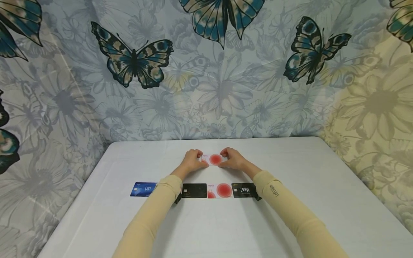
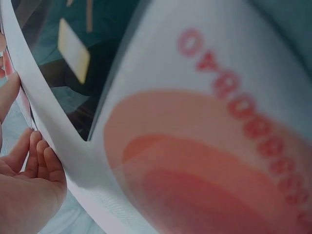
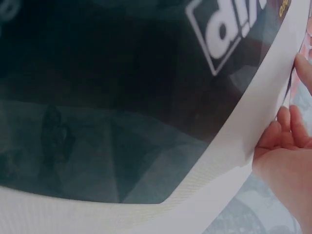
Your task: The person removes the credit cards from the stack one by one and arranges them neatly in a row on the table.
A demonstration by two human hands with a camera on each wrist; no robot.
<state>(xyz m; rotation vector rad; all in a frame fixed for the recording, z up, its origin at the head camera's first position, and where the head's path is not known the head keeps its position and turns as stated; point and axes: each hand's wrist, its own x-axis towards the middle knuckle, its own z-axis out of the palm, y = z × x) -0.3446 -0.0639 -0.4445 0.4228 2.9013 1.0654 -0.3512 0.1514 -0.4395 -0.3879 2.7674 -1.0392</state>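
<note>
In the head view, a white card with a red circle (image 1: pixel 215 159) is held near the far side of the table. My left hand (image 1: pixel 191 161) pinches its left edge between thumb and fingers. At its right edge, my right hand (image 1: pixel 233 159) pinches it in the same way. Nearer lies a row of cards: a blue VIP card (image 1: pixel 143 189), a black VIP card (image 1: pixel 194 190), a second white card with a red circle (image 1: pixel 224 190) and a black Vip card (image 1: pixel 243 190). My left forearm hides part of the row.
The white table (image 1: pixel 290 157) reaches to a patterned backdrop (image 1: pixel 222 107) with butterflies and flowers. Both sleeves (image 1: pixel 151 211) pass over the card row. Dark corners show beside each cuff. Close up, the wrist views show a white-and-red card (image 2: pixel 185 146) and a dark card (image 3: pixel 122 97).
</note>
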